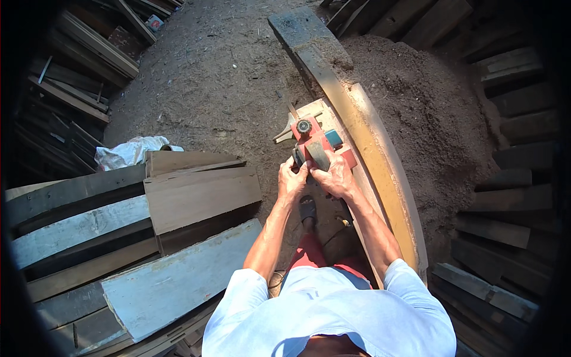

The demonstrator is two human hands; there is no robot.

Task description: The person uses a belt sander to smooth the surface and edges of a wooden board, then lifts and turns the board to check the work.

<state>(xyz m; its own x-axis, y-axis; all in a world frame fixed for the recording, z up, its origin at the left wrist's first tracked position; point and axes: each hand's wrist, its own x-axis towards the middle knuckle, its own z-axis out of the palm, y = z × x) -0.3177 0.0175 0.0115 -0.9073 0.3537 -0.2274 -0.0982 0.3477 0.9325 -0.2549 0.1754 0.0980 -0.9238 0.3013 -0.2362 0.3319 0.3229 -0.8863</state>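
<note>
A red electric hand planer (pixel 313 135) with a round black knob and a blue-green patch lies on the pale work board in front of me. My right hand (pixel 336 176) is closed on its near end, thumb pressed against a grey-brown part. My left hand (pixel 292 181) is closed at its near left side, fingertips pinching by a dark part. What lies between those fingertips is too small to make out. Just right of the planer runs a long wooden plank (pixel 372 157), its far end dark and its near part yellowish.
Stacked boards (pixel 202 196) and a pale blue-white plank (pixel 178 279) fill the left side, with a whitish plastic sheet (pixel 131 153) beyond. Wood shavings (pixel 428 113) are heaped right of the plank. More boards (pixel 511 199) line the right edge. A dark cord passes near my foot.
</note>
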